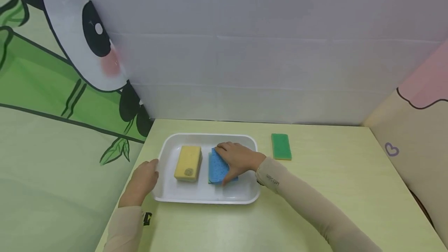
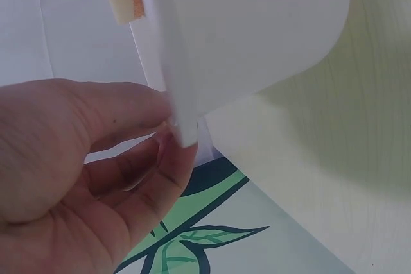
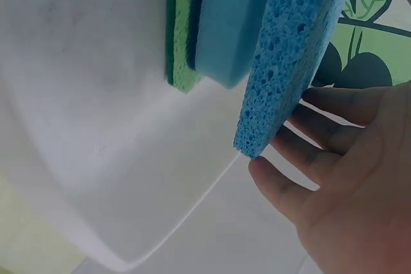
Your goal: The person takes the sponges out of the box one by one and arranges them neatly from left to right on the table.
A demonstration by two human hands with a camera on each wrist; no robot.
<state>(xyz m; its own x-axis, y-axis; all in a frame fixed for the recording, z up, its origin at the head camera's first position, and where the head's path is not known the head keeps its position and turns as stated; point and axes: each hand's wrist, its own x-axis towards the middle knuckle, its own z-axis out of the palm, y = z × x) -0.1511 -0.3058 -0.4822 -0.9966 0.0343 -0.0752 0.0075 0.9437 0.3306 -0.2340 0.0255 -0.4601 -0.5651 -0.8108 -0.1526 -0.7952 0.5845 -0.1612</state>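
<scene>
My left hand pinches the left rim of a white tray between thumb and fingers, as the left wrist view confirms. Over the tray's right half my right hand holds a porous blue sponge, its fingers along one edge and its thumb at the near end. Beneath that sponge, the right wrist view shows a smoother blue sponge with a dark layer and a green sponge. A thick yellow sponge with a dark round mark lies in the tray's left half.
A green scouring sponge lies on the pale table, right of the tray. A grey wall panel rises behind the table's back edge, with printed walls at both sides.
</scene>
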